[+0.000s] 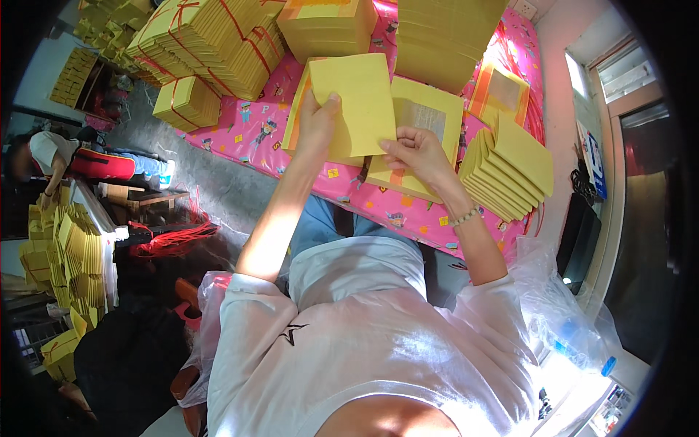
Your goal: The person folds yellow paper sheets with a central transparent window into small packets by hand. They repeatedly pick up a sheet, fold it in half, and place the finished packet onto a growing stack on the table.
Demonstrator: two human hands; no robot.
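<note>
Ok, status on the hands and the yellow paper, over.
Left hand and right hand both gripping a yellow sheet, raised above the pink table cover. Fanned yellow stack right beside. Nothing blocking.

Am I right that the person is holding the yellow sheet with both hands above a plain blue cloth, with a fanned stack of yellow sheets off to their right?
Not quite: the cloth is pink with small cartoon prints, not plain blue, as the head view shows. The rest holds: the left hand and right hand both hold the yellow sheet, and the fanned stack lies to their right.
</note>
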